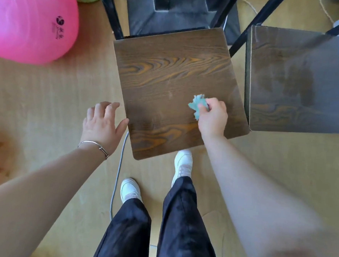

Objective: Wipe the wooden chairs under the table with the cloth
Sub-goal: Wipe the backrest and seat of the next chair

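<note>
My right hand [212,115] pinches a small teal cloth [197,105], bunched up between thumb and curled fingers. It sits on the near right part of the wooden chair seat [171,84] in front of me. Most of the cloth is tucked under my fingers, so only a crumpled edge shows. My left hand [103,122] is spread and holds nothing. It hovers by the seat's left edge, and I cannot tell whether the thumb touches the wood. A thin bracelet [93,144] rings that wrist.

The chair's back is cut off at the top, leaving only its dark metal legs [110,9] in view. A second chair [292,82] stands just to the right, its seat blurred and dull, its far side out of view. A pink ball [30,20] is cropped at the upper left. A grey cable [118,173] runs across the floor [47,93] and vanishes behind my trouser leg [126,229].
</note>
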Available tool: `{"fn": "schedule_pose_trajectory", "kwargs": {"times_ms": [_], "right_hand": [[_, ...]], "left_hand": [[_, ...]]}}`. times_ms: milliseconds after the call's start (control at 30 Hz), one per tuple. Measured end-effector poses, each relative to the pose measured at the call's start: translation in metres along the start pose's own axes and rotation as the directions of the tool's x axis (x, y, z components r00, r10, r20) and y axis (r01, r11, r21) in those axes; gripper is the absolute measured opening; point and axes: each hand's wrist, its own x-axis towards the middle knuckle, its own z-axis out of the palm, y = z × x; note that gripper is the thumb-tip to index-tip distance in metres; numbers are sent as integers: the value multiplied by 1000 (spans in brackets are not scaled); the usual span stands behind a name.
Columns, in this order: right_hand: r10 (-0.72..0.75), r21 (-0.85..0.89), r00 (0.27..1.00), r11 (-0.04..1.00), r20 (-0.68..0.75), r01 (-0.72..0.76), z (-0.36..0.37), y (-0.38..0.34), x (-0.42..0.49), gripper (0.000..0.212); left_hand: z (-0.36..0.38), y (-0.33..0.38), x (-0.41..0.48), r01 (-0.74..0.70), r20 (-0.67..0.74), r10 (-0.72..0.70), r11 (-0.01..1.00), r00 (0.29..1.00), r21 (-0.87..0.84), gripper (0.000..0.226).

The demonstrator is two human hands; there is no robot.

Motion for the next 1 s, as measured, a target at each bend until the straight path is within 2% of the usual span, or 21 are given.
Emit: {"fn": "schedule_pose_trajectory", "kwargs": {"times_ms": [67,167,300,433,533,600,667,767,867,1000], "right_hand": [[-31,-49,999,998,30,33,13,-5,6,9],[-168,-95,980,979,110,178,40,-25,-19,11],[-334,-28,913,936,235,350,61,-36,-76,15],[-405,46,817,904,411,425,66,-27,-126,15],[-382,87,772,914,507,396,57,-35,-122,13],[-410,122,760,905,504,408,49,-54,-96,10],[-450,142,781,890,433,434,50,-83,-58,9],[-464,76,812,880,354,470,69,-133,-2,9],[-527,-16,757,817,387,577,97,-165,27,6],[-551,-52,659,746,513,664,114,-154,20,3]], "left_hand": [[1,-4,-1,28,6,-28,1000,1000,-3,54],[3,-8,-6,46,13,-46,999,999,-4,55],[2,-15,-17,72,12,-72,997,997,-23,56],[2,-19,-30,113,30,-112,993,993,-28,55],[4,-21,-35,145,33,-144,989,989,-32,54],[6,-22,-32,156,32,-155,987,987,-39,54],[9,-24,-27,168,31,-166,985,986,-39,53],[10,-24,-19,180,27,-179,983,983,-43,50],[8,-25,-15,195,15,-194,980,981,-50,50],[7,-31,-17,204,11,-203,978,979,-38,51]]}}
